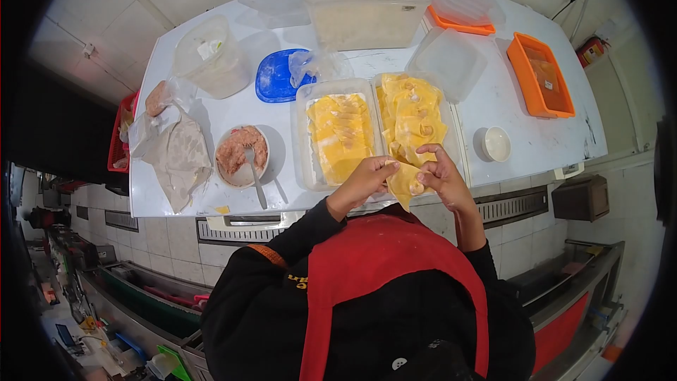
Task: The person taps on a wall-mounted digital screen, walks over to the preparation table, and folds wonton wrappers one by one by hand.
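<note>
A yellow dumpling wrapper (403,187) is stretched between my hands at the table's near edge, one corner hanging down. My left hand (368,182) pinches its left side. On the other side, my right hand (444,178) grips it with thumb and fingers, beside a small pale lump that may be filling. Just beyond lies a clear tray of flat yellow wrappers (341,137). Right of that, another tray holds folded yellow dumplings (412,109), several piled up. To the left, a bowl of pinkish minced meat (240,152) has a metal fork (255,180) resting in it, handle over the rim.
A cloth-like sheet (180,155) and a bag of meat (159,99) lie at the left. Behind are a blue lid (276,77), a tall clear tub (211,60) and a large container (367,17). At right stand a small white bowl (496,144) and an orange tray (518,63).
</note>
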The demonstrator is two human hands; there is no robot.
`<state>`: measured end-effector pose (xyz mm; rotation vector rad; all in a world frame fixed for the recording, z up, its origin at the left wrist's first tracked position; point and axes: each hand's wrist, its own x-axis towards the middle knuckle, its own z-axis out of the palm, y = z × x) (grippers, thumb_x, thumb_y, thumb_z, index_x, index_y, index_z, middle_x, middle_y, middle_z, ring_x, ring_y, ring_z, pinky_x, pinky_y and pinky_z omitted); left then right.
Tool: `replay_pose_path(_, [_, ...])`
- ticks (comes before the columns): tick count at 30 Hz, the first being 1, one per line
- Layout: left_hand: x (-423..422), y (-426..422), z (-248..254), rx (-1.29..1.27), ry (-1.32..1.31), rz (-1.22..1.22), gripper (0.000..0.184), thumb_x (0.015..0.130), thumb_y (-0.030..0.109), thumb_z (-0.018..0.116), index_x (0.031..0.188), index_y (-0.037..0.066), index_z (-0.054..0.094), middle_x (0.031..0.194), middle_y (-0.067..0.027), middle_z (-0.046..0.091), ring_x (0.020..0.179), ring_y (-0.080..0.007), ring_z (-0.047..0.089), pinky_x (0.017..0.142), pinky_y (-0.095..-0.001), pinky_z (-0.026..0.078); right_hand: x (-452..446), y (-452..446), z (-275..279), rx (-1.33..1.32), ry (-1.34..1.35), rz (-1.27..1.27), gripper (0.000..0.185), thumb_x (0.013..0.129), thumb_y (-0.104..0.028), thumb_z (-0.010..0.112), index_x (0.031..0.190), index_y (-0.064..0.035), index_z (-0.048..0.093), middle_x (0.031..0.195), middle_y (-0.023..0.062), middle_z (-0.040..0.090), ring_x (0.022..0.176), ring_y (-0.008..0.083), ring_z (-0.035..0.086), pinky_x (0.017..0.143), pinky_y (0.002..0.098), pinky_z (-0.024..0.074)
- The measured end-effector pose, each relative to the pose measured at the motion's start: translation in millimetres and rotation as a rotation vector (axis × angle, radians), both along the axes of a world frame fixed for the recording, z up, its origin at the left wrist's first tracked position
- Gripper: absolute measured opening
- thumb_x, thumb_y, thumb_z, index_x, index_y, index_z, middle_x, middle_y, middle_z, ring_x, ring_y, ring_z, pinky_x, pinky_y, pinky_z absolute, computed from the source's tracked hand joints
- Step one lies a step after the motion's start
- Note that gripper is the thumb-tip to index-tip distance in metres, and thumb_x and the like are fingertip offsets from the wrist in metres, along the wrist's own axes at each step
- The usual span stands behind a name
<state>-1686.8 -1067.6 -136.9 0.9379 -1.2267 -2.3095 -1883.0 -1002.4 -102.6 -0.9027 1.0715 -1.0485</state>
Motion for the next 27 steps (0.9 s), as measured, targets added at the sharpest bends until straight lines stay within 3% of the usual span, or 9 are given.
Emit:
replay_pose_path(5, [-10, -2, -9, -0.292, -0.142, -0.085, 0.024, 0.095, 0.019, 0.049, 0.107, 0.0, 0.058, 0.091, -0.0029, 0.06, 0.08, -0.0089, 0.06, 0.07, -0.0245, 0.051, -20, -6, -1, 0.004, 0.154, 0.015, 0.045, 0.084, 0.003, 0.056, 0.126, -0.0063, 0.041, 0.073, 0.0022, 0.059, 0.07, 0.0067, 0.055, 0.067, 0.0204, 0.0424])
replay_pose_path(8, [-20, -18, 4, -0.449, -0.224, -0.011, 0.02, 0.092, 0.013, 0.051, 0.105, -0.002, 0.058, 0.091, -0.0072, 0.063, 0.079, -0.0132, 0.062, 0.071, -0.0256, 0.05, -32, -29, -6, -0.08, 0.195, -0.014, 0.046, 0.083, 0.0, 0.059, 0.125, -0.0066, 0.042, 0.075, 0.0, 0.059, 0.071, 0.0063, 0.054, 0.069, 0.019, 0.0415])
replay_pose_path(11, [-34, -35, -5, -0.89, -0.244, 0.283, 0.018, 0.086, 0.004, 0.054, 0.103, -0.001, 0.058, 0.093, -0.0134, 0.064, 0.079, -0.0215, 0.064, 0.071, -0.0282, 0.051, -40, -54, -12, -0.125, 0.337, -0.07, 0.047, 0.083, 0.004, 0.057, 0.126, -0.0051, 0.04, 0.075, 0.0018, 0.06, 0.071, 0.0065, 0.055, 0.071, 0.0212, 0.043])
replay_pose_path(12, [-39, -33, 0, -1.049, -0.221, 0.425, 0.019, 0.08, 0.001, 0.056, 0.098, 0.0, 0.061, 0.093, -0.0145, 0.063, 0.082, -0.0282, 0.061, 0.072, -0.0332, 0.05, -42, -60, -17, -0.177, 0.328, -0.059, 0.046, 0.082, 0.004, 0.058, 0.124, -0.005, 0.042, 0.075, 0.0016, 0.06, 0.071, 0.0062, 0.055, 0.068, 0.0209, 0.0434])
replay_pose_path(15, [-34, -20, 11, -1.595, -0.213, 0.244, 0.014, 0.078, 0.006, 0.059, 0.09, 0.004, 0.064, 0.088, -0.0108, 0.063, 0.086, -0.0256, 0.058, 0.074, -0.0346, 0.046, -46, -66, -23, -0.22, 0.449, -0.071, 0.044, 0.081, 0.004, 0.058, 0.122, -0.0059, 0.045, 0.074, 0.0011, 0.06, 0.071, 0.0059, 0.054, 0.067, 0.0212, 0.0435])
replay_pose_path(16, [-32, -10, 14, -1.546, -0.295, 0.033, 0.013, 0.079, 0.018, 0.062, 0.086, 0.008, 0.067, 0.089, -0.0076, 0.06, 0.093, -0.0234, 0.052, 0.08, -0.038, 0.04, -44, -65, -21, -0.21, 0.467, -0.065, 0.043, 0.081, 0.004, 0.058, 0.122, -0.0062, 0.046, 0.074, 0.001, 0.06, 0.071, 0.0058, 0.054, 0.067, 0.0218, 0.0435])
replay_pose_path(19, [-31, -2, 6, -1.623, -0.388, -0.116, 0.021, 0.082, 0.029, 0.061, 0.088, 0.011, 0.069, 0.096, -0.0069, 0.058, 0.102, -0.0236, 0.048, 0.088, -0.0441, 0.034, -43, -64, -13, -0.221, 0.553, -0.057, 0.044, 0.08, 0.004, 0.058, 0.121, -0.0068, 0.048, 0.075, 0.0015, 0.059, 0.071, 0.0069, 0.054, 0.068, 0.0237, 0.0438])
replay_pose_path(22, [-35, -2, -1, -1.635, -0.45, -0.136, 0.027, 0.084, 0.035, 0.058, 0.09, 0.011, 0.07, 0.102, -0.0069, 0.054, 0.106, -0.0251, 0.044, 0.092, -0.0514, 0.027, -42, -61, -12, -0.322, 0.701, -0.07, 0.045, 0.079, 0.003, 0.059, 0.122, -0.007, 0.049, 0.077, 0.0041, 0.059, 0.071, 0.0115, 0.055, 0.069, 0.0259, 0.0443])
replay_pose_path(27, [-45, 5, -4, -1.646, -0.563, -0.101, 0.026, 0.084, 0.033, 0.058, 0.087, 0.011, 0.07, 0.103, -0.0087, 0.053, 0.106, -0.0256, 0.044, 0.095, -0.0536, 0.024, -39, -58, -24, -0.57, 0.936, -0.178, 0.048, 0.079, 0.0, 0.061, 0.125, -0.0072, 0.048, 0.09, 0.0096, 0.057, 0.082, 0.0198, 0.055, 0.075, 0.0298, 0.0442])
